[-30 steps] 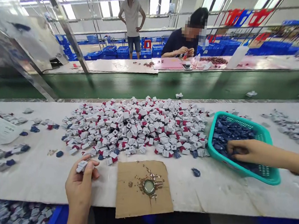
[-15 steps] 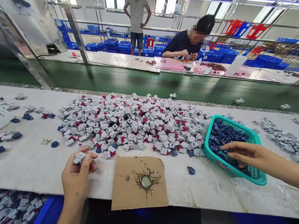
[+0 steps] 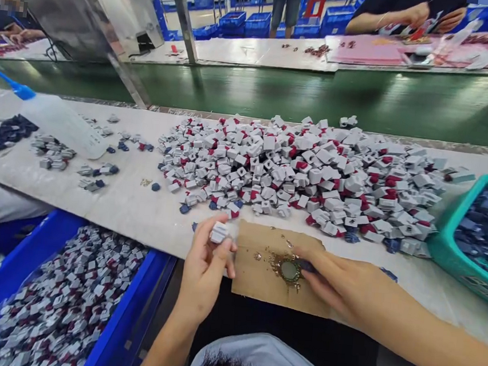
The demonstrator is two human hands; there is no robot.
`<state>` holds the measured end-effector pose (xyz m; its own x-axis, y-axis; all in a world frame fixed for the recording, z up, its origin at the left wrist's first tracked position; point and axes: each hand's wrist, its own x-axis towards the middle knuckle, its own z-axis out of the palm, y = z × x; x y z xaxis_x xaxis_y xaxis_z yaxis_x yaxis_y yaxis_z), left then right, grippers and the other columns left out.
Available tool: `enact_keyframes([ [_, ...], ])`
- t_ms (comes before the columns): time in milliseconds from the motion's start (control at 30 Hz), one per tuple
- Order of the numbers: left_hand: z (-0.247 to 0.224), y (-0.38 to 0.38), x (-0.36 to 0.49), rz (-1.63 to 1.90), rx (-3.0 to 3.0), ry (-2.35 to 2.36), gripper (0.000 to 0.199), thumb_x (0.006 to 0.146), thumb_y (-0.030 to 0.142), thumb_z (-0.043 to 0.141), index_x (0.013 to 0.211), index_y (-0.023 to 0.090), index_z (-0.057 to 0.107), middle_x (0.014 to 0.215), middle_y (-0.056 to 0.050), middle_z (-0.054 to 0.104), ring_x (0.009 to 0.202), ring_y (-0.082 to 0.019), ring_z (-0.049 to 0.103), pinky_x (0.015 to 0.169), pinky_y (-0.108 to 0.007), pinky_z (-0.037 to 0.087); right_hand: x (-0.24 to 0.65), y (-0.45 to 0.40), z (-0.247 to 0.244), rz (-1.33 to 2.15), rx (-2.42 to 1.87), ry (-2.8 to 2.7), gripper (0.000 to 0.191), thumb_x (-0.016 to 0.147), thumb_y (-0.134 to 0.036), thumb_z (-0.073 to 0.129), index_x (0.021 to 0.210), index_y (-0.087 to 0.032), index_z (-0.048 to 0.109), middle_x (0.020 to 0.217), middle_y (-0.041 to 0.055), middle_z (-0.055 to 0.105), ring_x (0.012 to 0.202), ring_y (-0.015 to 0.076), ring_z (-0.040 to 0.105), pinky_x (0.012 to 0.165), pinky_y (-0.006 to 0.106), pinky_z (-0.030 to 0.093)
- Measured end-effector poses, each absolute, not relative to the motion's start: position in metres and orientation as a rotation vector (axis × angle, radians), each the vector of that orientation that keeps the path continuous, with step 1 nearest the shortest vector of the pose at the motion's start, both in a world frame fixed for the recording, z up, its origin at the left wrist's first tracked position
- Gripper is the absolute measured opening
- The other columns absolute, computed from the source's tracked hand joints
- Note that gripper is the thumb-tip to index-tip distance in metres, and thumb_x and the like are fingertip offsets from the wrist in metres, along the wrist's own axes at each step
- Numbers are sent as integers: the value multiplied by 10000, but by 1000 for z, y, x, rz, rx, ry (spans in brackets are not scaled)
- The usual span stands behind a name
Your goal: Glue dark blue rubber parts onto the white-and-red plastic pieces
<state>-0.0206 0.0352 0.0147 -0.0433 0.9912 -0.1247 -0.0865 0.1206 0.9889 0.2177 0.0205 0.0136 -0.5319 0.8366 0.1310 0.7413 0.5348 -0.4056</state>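
Grey block (image 3: 219, 233), presumably light and stiff, is pinched by its sides in the left hand (image 3: 204, 268). Dark piece (image 3: 306, 265) is held in the right hand (image 3: 346, 282), fingers nearly closed

Pile of parts (image 3: 300, 177) fills the mid-table; only a narrow gap separates it from the cardboard (image 3: 247, 281). Right side: basket (image 3: 444, 231) wall stands up beside the pile; right hand (image 3: 338, 278) and forearm cross the near side. Open passage: bare table (image 3: 165, 221) left of the pile, small loose parts scattered there. Farther left, bottle (image 3: 66, 125) and slanted metal post (image 3: 128, 80) obstruct.
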Motion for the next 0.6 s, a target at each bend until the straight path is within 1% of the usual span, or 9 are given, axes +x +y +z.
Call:
enact_keyframes([
  [33,14,34,-21,1174,1038,1243,342,828,346,619,1150,235,589,873,-16,580,568,-67,539,468,-171,505,214,21,9,359,-1303,-2509,219,962,-233,310,980,-197,524,754,34,629,553,160,588,469,255,369],
  [100,13,32,-21,1175,1055,1241,341,778,339,679,1099,226,644,940,-38,603,711,-113,604,504,-172,528,208,23,3,299,-1276,-2585,184,959,-221,317,851,-205,466,632,0,566,469,148,526,440,255,288],
  [167,10,31,-21,1166,1054,1219,321,741,322,721,1044,221,684,957,-42,636,822,-146,627,538,-164,536,205,25,2,320,-1222,-2643,192,956,-204,322,789,-212,416,600,-11,545,454,142,509,438,253,256],
  [233,8,29,-19,1139,1002,1193,320,715,300,747,1018,210,700,925,-40,677,829,-149,642,560,-161,536,204,27,1,366,-1198,-2657,190,951,-203,326,779,-213,406,604,-9,552,456,141,508,437,252,254],
  [333,7,27,-13,1094,885,1138,342,660,277,790,978,180,711,841,-41,718,748,-141,663,571,-172,538,207,30,5,511,-1257,-2636,198,953,-224,333,783,-210,434,621,-2,570,468,145,512,439,253,278],
  [400,7,27,-9,1078,822,1093,347,610,258,822,929,169,720,799,-40,729,717,-140,671,595,-184,546,209,33,15,681,-1284,-2560,201,956,-250,346,822,-210,491,671,7,604,518,149,552,454,246,337],
  [500,9,26,-3,1055,770,1025,329,560,229,848,860,169,726,764,-36,735,694,-139,679,616,-193,554,207,36,40,922,-1311,-2252,197,941,-359,430,901,-224,569,750,19,650,624,160,617,492,233,442],
  [533,10,25,-1,1049,766,1006,320,554,221,851,844,169,726,757,-36,736,690,-141,681,615,-196,556,204,36,48,967,-1332,-2131,217,925,-404,464,898,-227,586,750,22,654,638,163,624,494,229,461],
  [600,13,24,2,1036,771,978,304,557,209,847,830,169,722,754,-38,737,697,-149,688,622,-208,562,199,35,62,1026,-1375,-1965,264,892,-470,510,855,-228,610,700,24,643,600,162,610,460,224,462],
])
